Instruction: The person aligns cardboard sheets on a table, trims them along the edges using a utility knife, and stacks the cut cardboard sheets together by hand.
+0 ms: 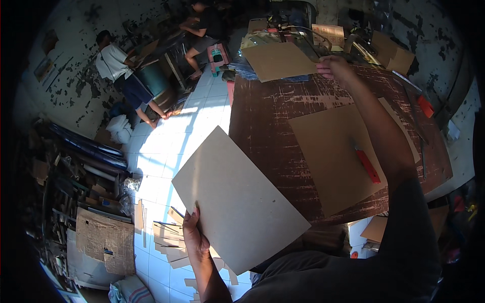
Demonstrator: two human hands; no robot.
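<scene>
Around the middle of the view there were two bare hands: one left hand (196,235) at seven o'clock, one right hand (334,69) between one and two. There was one grey board (242,202) at six. One table (257,126) bore two brown sheets near three, one wide sheet (323,156) and one narrow sheet (399,126), plus one red cutter (369,166). Two co-workers numbered one standing person (113,63) at ten and one seated person (208,24) toward half past eleven, beside one pink stool (218,54). Floor scraps (169,240) at seven overlapped beyond counting.
</scene>
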